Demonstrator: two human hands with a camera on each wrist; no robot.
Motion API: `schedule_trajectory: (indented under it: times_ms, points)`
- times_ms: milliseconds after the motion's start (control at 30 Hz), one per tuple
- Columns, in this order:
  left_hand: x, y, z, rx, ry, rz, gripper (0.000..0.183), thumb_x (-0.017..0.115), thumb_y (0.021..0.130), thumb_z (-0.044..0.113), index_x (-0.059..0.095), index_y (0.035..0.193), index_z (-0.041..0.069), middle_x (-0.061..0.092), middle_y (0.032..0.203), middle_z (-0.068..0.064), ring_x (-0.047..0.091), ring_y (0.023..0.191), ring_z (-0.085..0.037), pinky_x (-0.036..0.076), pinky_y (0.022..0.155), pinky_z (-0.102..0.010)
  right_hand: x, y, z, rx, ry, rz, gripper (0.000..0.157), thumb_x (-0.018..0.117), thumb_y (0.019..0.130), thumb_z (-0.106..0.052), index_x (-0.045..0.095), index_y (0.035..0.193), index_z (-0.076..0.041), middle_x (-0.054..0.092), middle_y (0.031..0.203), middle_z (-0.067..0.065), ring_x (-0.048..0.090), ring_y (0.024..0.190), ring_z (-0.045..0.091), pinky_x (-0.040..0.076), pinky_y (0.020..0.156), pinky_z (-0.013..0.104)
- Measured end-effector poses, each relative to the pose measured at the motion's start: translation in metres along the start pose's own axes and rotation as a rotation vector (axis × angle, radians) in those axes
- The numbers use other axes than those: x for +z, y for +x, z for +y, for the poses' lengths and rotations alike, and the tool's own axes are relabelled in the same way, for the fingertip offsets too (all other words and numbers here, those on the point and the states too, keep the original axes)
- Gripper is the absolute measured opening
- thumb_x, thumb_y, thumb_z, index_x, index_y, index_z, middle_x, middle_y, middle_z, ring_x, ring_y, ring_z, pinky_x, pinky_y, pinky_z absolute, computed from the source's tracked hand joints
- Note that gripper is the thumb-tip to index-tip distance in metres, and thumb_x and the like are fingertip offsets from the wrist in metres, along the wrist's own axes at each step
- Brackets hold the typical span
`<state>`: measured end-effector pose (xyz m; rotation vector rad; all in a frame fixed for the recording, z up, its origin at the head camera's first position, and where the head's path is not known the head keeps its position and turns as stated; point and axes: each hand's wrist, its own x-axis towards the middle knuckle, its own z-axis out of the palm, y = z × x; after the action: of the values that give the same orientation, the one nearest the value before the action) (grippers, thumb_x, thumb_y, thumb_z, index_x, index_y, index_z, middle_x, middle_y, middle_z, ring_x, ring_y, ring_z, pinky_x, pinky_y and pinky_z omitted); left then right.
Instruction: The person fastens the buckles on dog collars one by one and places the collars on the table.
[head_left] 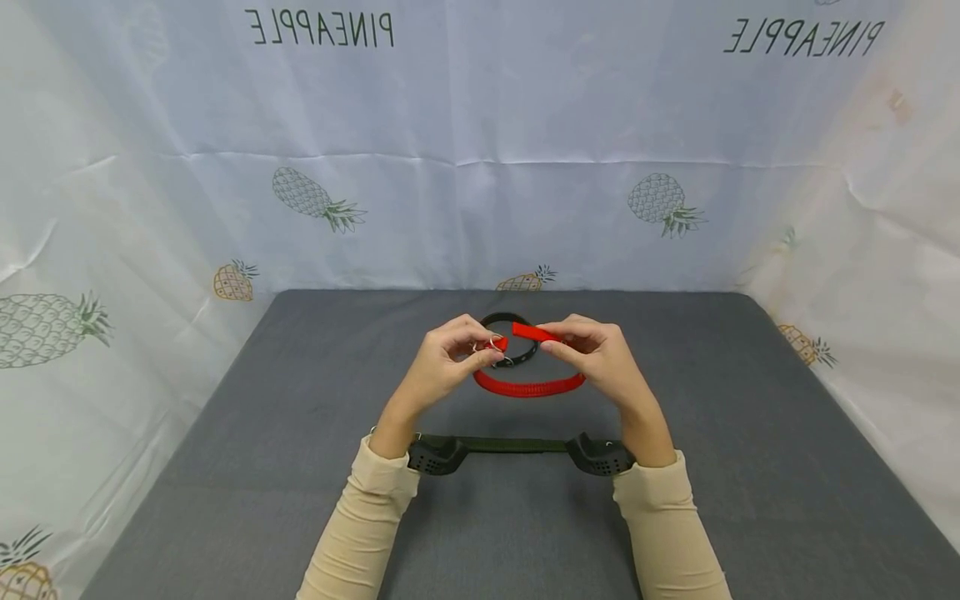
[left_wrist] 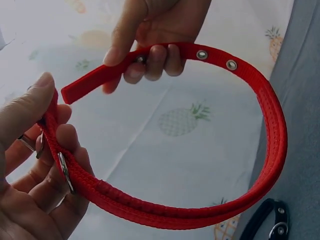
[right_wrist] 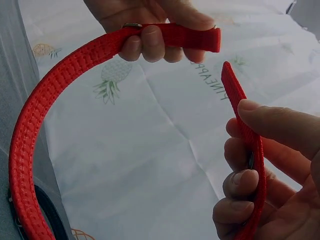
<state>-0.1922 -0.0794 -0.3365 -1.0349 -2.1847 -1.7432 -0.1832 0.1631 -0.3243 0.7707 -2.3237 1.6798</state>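
Observation:
A red collar (head_left: 528,389) with metal eyelets hangs in a loop between my two hands, its ends apart. My left hand (head_left: 448,358) pinches the end with the metal ring (left_wrist: 65,172) and buckle between thumb and fingers. The strap's free end (left_wrist: 82,89) is gripped by my right hand (head_left: 600,354), thumb on one face and fingers behind, its tip jutting out toward the left hand. In the right wrist view, the tip (right_wrist: 229,75) points up near the buckle end (right_wrist: 210,40). Part of the buckle is hidden by the left fingers.
Behind the red collar, a black collar (head_left: 498,317) with eyelets and a ring lies on the grey table (head_left: 337,400). Nearer, a dark green strap (head_left: 513,445) lies across the table between the wrists. A white pineapple-print curtain (head_left: 465,225) surrounds the table's back and sides.

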Motion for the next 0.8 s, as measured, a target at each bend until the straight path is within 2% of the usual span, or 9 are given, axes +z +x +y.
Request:
schedule_trajectory:
  times_ms: [167,433,667,800]
  points:
    - [-0.0018,-0.0003,0.0009,-0.007,0.093,0.012,0.014,0.074,0.082,0.002,0.072,0.095,-0.001,0.063,0.090,-0.013,0.056,0.078,-0.004,0.055,0.069,-0.021,-0.0004,-0.0003,-0.0002,-0.029,0.005,-0.006,0.032,0.072,0.086,-0.019,0.071,0.108,0.004,0.067,0.086,-0.004,0.055,0.066,0.008,0.044,0.056,0.022]
    - [-0.0023,-0.0003,0.0017,0.018,0.214,0.027,0.015,0.076,0.080,0.007,0.073,0.094,0.001,0.064,0.087,-0.011,0.058,0.075,-0.010,0.053,0.068,-0.020,0.0009,-0.0005,-0.0038,-0.020,-0.026,-0.026,0.022,0.070,0.085,0.000,0.071,0.106,0.006,0.062,0.083,-0.017,0.044,0.058,0.010,0.035,0.049,0.026]
    - [-0.0016,0.0002,0.0010,0.026,0.256,0.020,0.017,0.078,0.079,0.009,0.074,0.094,0.001,0.064,0.086,-0.010,0.057,0.073,-0.013,0.052,0.067,-0.019,0.0008,-0.0012,-0.0035,-0.024,-0.047,-0.043,0.021,0.069,0.085,0.001,0.072,0.105,0.004,0.062,0.083,-0.016,0.044,0.059,0.009,0.035,0.049,0.026]
    - [-0.0013,0.0001,0.0011,0.030,0.273,0.019,0.018,0.078,0.079,0.008,0.074,0.094,0.001,0.064,0.087,-0.010,0.057,0.072,-0.013,0.051,0.067,-0.018,0.0007,-0.0011,-0.0023,-0.029,-0.059,-0.056,0.021,0.069,0.084,0.003,0.072,0.104,0.004,0.064,0.084,-0.007,0.045,0.059,0.009,0.036,0.050,0.025]
